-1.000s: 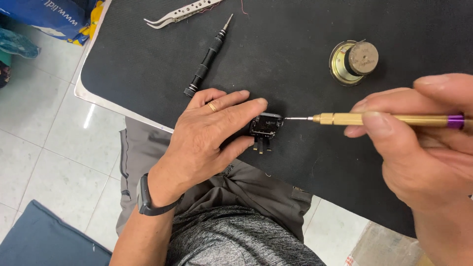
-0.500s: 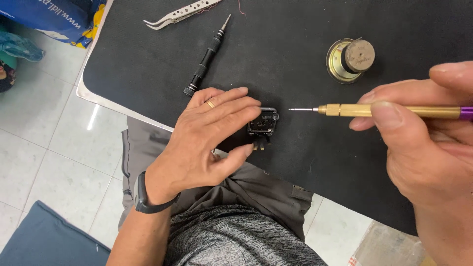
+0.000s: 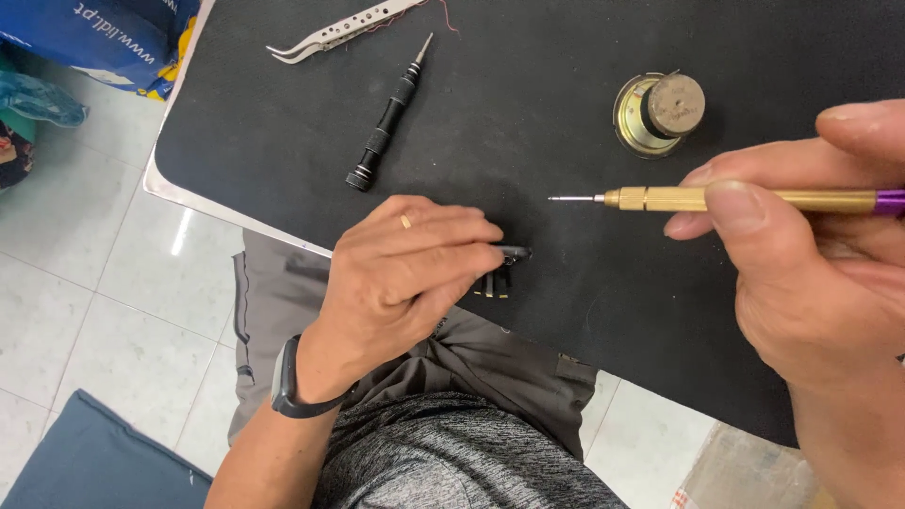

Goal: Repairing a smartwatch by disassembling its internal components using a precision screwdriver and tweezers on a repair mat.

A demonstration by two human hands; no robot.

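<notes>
Low centre of frame: left hand [image 3: 405, 273] lies palm-down on the counter [image 3: 584, 104], fingers clamped over a small black component [image 3: 504, 269]. At right, right hand [image 3: 801, 254] grips a brass precision screwdriver [image 3: 716, 199] level, tip clear of the part. Judged mid-fastening; tip needs re-seating. Beyond: black screwdriver [image 3: 386, 118], tweezers [image 3: 339, 33], small speaker [image 3: 660, 113].

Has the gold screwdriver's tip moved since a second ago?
Yes. The gold screwdriver has pulled right, off the small black part, toward the round speaker.
</notes>
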